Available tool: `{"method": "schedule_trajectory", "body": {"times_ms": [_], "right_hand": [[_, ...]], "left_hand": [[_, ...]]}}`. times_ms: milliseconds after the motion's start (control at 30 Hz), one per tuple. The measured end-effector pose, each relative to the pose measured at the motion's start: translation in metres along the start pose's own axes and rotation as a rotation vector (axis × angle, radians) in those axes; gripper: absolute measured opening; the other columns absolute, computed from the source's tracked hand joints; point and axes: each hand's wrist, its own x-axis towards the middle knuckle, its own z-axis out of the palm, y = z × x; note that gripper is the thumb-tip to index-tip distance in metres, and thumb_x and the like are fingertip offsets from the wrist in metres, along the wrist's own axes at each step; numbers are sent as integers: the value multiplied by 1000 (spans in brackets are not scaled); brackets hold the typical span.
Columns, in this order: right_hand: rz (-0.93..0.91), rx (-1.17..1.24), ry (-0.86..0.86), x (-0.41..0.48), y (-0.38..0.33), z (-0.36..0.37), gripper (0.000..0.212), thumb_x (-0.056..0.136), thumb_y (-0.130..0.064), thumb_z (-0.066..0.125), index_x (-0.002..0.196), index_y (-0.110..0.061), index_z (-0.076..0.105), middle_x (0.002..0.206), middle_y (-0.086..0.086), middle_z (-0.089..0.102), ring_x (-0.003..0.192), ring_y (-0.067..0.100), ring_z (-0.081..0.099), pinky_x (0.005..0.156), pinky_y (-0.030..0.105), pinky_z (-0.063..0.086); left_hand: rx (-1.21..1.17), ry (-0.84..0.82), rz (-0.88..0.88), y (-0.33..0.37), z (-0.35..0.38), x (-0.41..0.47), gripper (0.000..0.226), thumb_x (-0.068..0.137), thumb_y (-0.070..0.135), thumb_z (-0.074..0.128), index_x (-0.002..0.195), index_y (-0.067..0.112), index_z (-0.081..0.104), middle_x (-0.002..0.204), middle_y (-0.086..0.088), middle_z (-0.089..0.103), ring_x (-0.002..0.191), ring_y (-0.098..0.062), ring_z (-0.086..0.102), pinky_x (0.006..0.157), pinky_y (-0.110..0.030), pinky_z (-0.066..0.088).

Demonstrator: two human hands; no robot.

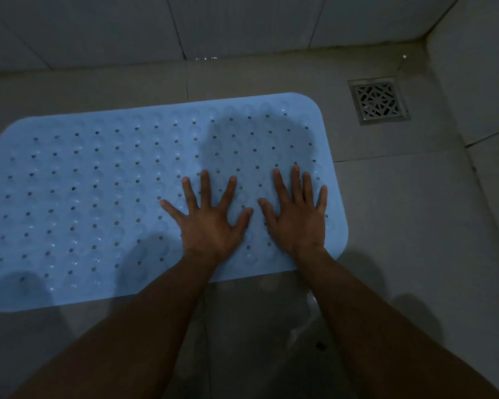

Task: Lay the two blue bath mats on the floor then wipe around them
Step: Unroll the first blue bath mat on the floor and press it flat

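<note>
Dim tiled bathroom floor (409, 214), grey wall (98, 30) running along the far side, and here we are right at the hands. The left hand (211, 223) is flat with its fingers fanned wide, palm down and gripping nothing. The right hand (297, 217) sits just beside it, fingers straight and closer together, also holding nothing. Both press on the right-hand end of the blue bath mat (84, 182), near its front edge. The mat lies spread out on the tiles, dotted with holes and bumps, with its far corner reaching towards the square metal drain (378, 100) but well clear of it. This looks like the seating step. To do it well, lean weight through the palms, then work outward along the mat towards the left end so the whole sheet grips and no edge lifts. The drain should stay uncovered. Only one mat shows here, and there is no sign of the second or of a cloth for wiping.
</note>
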Motion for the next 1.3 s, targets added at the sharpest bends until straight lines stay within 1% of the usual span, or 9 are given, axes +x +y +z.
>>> {"method": "schedule_trajectory", "body": {"times_ms": [167, 400, 567, 667, 767, 867, 967, 1067, 1300], "right_hand": [[-6, 39, -30, 3, 3, -5, 70, 97, -70, 14, 156, -39, -7, 166, 0, -8, 153, 24, -8, 120, 56, -6], [-32, 44, -29, 1, 3, -4, 58, 103, -54, 10, 155, -39, -11, 165, -3, -15, 151, 20, -15, 119, 55, -11], [-22, 70, -137, 5, 2, -19, 60, 103, -56, 15, 156, -40, -6, 165, -2, -16, 151, 22, -15, 119, 56, -12], [7, 87, -173, 8, -10, -33, 62, 102, -57, 17, 157, -38, -4, 166, 4, -10, 151, 26, -14, 118, 59, -11], [-36, 35, -101, 12, -40, -47, 63, 102, -58, 18, 157, -35, -1, 166, 7, -6, 151, 28, -14, 117, 61, -10], [-108, 19, -68, 20, -84, -65, 66, 101, -58, 20, 158, -32, 1, 166, 7, -7, 151, 29, -14, 117, 61, -9], [-211, -16, -27, 32, -133, -82, 68, 101, -58, 25, 159, -27, 8, 166, 9, -4, 151, 30, -13, 117, 62, -6], [-289, 4, -29, 44, -187, -102, 68, 101, -58, 26, 159, -25, 8, 166, 9, -2, 151, 30, -13, 117, 61, -8], [-477, -28, 48, 62, -314, -158, 69, 100, -53, 38, 158, -24, 11, 166, 6, 1, 152, 31, -10, 118, 61, -4]], "left_hand": [[14, -17, 6, -1, 1, 1, 72, 90, 79, 14, 155, 49, 4, 168, -5, -6, 151, -39, -11, 105, -80, -3], [58, -147, -36, 1, -7, 2, 69, 86, 78, -6, 147, 52, -24, 162, 0, -30, 146, -35, -30, 106, -76, -12], [-84, -187, -24, -3, -21, 3, 66, 92, 74, 5, 151, 52, -14, 165, 3, -20, 149, -30, -25, 109, -73, -14], [-134, -82, 40, -23, -34, -1, 65, 96, 69, 9, 154, 46, -8, 167, -4, -7, 153, -30, -13, 114, -69, -8], [-67, 63, 108, -66, -53, 0, 63, 98, 64, 11, 156, 43, -1, 167, -8, 0, 153, -32, -8, 115, -68, -8], [32, 113, 113, -118, -85, 11, 57, 103, 54, 15, 157, 41, 0, 167, -12, 4, 153, -36, -6, 113, -70, -4], [56, 152, 61, -168, -122, 20, 58, 104, 53, 17, 157, 41, -4, 167, -12, -1, 152, -35, -10, 113, -70, -6], [80, 192, -3, -213, -157, 24, 60, 103, 56, 14, 157, 40, -3, 167, -12, -3, 152, -35, -10, 113, -70, -6], [35, 333, -123, -308, -229, 30, 64, 101, 57, 24, 157, 41, -2, 164, -12, -20, 152, -36, -10, 113, -74, 1]]}}
